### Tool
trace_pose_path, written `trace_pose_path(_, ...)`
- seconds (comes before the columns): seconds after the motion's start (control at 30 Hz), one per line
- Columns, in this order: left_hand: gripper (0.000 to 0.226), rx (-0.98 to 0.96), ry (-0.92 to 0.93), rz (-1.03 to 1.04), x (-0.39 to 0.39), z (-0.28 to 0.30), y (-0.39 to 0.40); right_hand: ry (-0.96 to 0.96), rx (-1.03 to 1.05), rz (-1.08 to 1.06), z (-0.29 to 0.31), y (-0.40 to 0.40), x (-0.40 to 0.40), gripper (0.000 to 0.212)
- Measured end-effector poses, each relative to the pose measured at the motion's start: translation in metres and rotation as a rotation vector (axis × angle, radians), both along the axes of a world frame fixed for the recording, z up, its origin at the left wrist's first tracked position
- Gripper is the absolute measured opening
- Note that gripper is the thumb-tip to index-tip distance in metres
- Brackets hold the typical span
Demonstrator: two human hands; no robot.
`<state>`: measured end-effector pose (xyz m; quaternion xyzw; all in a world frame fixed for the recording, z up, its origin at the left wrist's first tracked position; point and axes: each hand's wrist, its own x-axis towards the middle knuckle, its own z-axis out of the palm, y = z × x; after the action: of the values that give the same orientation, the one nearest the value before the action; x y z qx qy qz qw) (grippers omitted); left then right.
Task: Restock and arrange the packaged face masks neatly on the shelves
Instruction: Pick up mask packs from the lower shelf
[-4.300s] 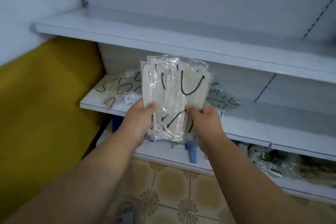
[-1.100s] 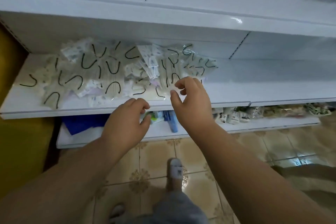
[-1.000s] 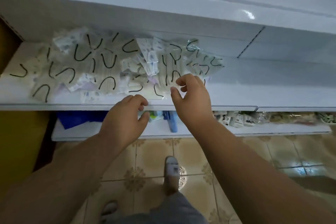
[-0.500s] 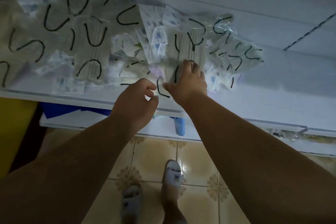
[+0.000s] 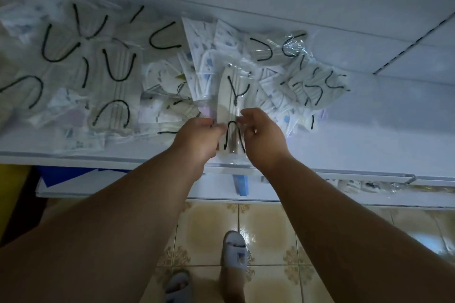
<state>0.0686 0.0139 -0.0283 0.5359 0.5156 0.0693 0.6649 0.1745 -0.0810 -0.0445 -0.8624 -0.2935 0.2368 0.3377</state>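
Several clear packets of white face masks with black ear loops lie scattered over the white shelf [image 5: 369, 135]. One mask packet [image 5: 232, 103] stands on edge near the shelf's front, in the middle. My left hand [image 5: 197, 139] pinches its left side and my right hand [image 5: 264, 135] pinches its right side. A loose heap of mask packets [image 5: 81, 74] covers the shelf's left half. A smaller pile of mask packets [image 5: 307, 81] lies just right of the held one.
The shelf's right part is bare white surface. A lower shelf [image 5: 320, 194] holds a blue box [image 5: 240, 183] and more small packets at right. Below is a tan tiled floor [image 5: 266, 229] with my slippered feet [image 5: 235, 251]. A yellow surface [image 5: 9, 174] shows at far left.
The camera has leaned closer over the shelf. Both hands moved forward from the shelf edge and took hold of one packet, lifting it on edge; before that, the earlier held bundle was set down.
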Motion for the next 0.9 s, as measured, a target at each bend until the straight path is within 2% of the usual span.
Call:
trace_pose_path(0.03, 0.014, 0.004, 0.006, -0.018, 0.000, -0.001, -0.002, 0.085, 0.058, -0.042, 0.000, -0.001, -0.004, 0.033)
trace_pose_path(0.1, 0.006, 0.038, 0.020, -0.059, 0.000, -0.004, -0.006, 0.212, 0.173, -0.116, 0.000, -0.005, -0.012, 0.033)
trace_pose_path(0.17, 0.004, 0.058, 0.023, -0.072, -0.004, -0.003, -0.010, 0.253, 0.217, -0.184, 0.001, -0.010, -0.019, 0.035)
trace_pose_path(0.27, 0.011, 0.034, 0.022, -0.020, -0.013, 0.002, -0.012, 0.211, 0.187, -0.326, 0.007, -0.013, -0.020, 0.026)
trace_pose_path(0.33, 0.020, -0.039, -0.014, -0.020, -0.019, 0.004, -0.011, 0.310, 0.138, -0.370, 0.011, -0.010, -0.019, 0.032)
trace_pose_path(0.43, 0.018, -0.112, -0.063, -0.040, -0.024, 0.006, -0.008, 0.527, 0.078, -0.369, 0.018, -0.005, -0.020, 0.049)
trace_pose_path(0.53, 0.024, -0.109, -0.071, -0.051, -0.024, 0.004, -0.007, 0.756, 0.221, -0.458, 0.022, -0.012, -0.018, 0.042)
trace_pose_path(0.6, 0.028, -0.100, -0.101, -0.032, -0.022, 0.006, -0.010, 0.908, 0.354, -0.526, 0.022, -0.019, -0.013, 0.032)
trace_pose_path(0.67, 0.036, -0.135, -0.148, -0.038, -0.019, 0.008, -0.015, 0.981, 0.437, -0.527, 0.024, -0.028, -0.008, 0.017)
trace_pose_path(0.73, 0.025, -0.230, -0.190, -0.001, -0.016, 0.009, -0.020, 0.953, 0.463, -0.492, 0.024, -0.032, -0.004, 0.001)
trace_pose_path(0.77, 0.014, -0.273, -0.208, 0.014, -0.013, 0.009, -0.022, 0.880, 0.420, -0.475, 0.025, -0.033, -0.003, 0.009)
trace_pose_path(0.8, 0.015, -0.289, -0.209, 0.025, -0.010, 0.010, -0.024, 0.762, 0.333, -0.454, 0.026, -0.033, 0.000, 0.020)
trace_pose_path(0.9, 0.028, -0.211, -0.167, 0.070, 0.005, 0.010, -0.028, 0.325, 0.119, -0.453, 0.025, -0.027, 0.023, 0.036)
